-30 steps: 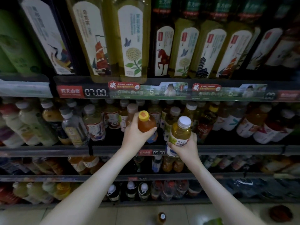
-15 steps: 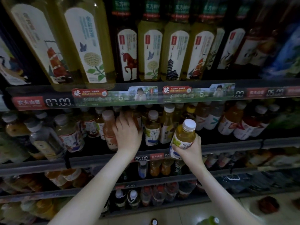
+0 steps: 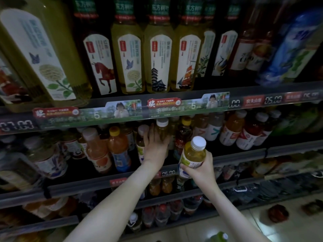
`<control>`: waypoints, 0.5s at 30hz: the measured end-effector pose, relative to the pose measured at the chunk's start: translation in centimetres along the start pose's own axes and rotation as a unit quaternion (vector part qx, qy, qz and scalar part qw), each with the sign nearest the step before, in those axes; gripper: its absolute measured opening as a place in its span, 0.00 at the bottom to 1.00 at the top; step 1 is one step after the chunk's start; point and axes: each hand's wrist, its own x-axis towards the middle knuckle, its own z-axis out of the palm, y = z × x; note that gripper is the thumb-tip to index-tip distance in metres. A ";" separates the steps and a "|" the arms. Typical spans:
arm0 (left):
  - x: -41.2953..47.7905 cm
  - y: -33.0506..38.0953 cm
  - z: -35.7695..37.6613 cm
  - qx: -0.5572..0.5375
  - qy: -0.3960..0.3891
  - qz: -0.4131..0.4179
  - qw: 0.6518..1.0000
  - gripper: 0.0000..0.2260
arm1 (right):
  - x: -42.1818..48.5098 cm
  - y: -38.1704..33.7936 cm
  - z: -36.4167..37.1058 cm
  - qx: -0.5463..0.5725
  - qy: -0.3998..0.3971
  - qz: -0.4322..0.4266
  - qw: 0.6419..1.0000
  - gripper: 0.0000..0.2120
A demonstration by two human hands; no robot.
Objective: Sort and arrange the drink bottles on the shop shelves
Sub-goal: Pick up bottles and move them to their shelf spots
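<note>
Head view: left hand [image 3: 155,147] reaches into the dim grey metal shelf [image 3: 244,155], fingers against a white-capped amber plastic bottle [image 3: 162,131], probably clearing a slot; grip unclear. Right hand [image 3: 201,170] clasps a white-capped yellow tea bottle [image 3: 192,154] just outside, ready.

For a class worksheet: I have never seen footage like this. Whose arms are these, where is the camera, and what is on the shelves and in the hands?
No machine here: a person wears a camera on the head, looking forward and down, so both bare arms are theirs. The shop shelves hold rows of drink bottles. The right hand grips a yellow tea bottle with a white cap, in front of the shelves. The left hand reaches in among the shelved ones and touches an amber bottle, white-capped; whether it grips is unclear.
</note>
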 end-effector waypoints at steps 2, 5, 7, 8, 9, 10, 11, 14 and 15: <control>-0.3 0.0 0.1 -0.024 0.037 0.004 0.999 0.26 | -0.1 0.1 -0.1 0.001 0.003 -0.005 1.000 0.35; -2.1 -0.1 -0.2 -0.088 0.079 0.004 0.993 0.20 | -0.2 0.2 0.0 0.006 0.008 -0.001 1.000 0.35; -4.0 -0.1 -0.3 -0.165 0.071 0.025 0.983 0.19 | -0.3 0.1 0.2 0.004 0.010 0.001 1.000 0.34; -5.0 -0.2 -0.4 -0.187 0.062 0.038 0.980 0.17 | -0.3 0.1 0.3 0.002 0.009 0.000 1.000 0.34; -5.7 -0.2 -0.4 -0.202 0.057 0.041 0.977 0.15 | -0.3 0.1 0.4 -0.002 0.007 -0.002 1.000 0.34; -6.3 -0.4 -0.5 -0.220 0.055 0.033 0.973 0.15 | -0.3 0.0 0.5 -0.006 0.005 -0.004 1.000 0.34; -6.5 -0.6 -0.6 -0.240 0.058 0.020 0.969 0.18 | -0.3 -0.1 0.7 -0.007 0.004 -0.005 1.000 0.35; -6.4 -1.4 -1.0 -0.263 0.059 0.015 0.963 0.31 | -0.5 -0.3 1.1 -0.007 0.001 -0.005 1.000 0.35; -6.5 -1.6 -1.3 -0.262 0.061 0.027 0.963 0.33 | -0.5 -0.2 1.2 -0.004 0.000 -0.003 1.000 0.35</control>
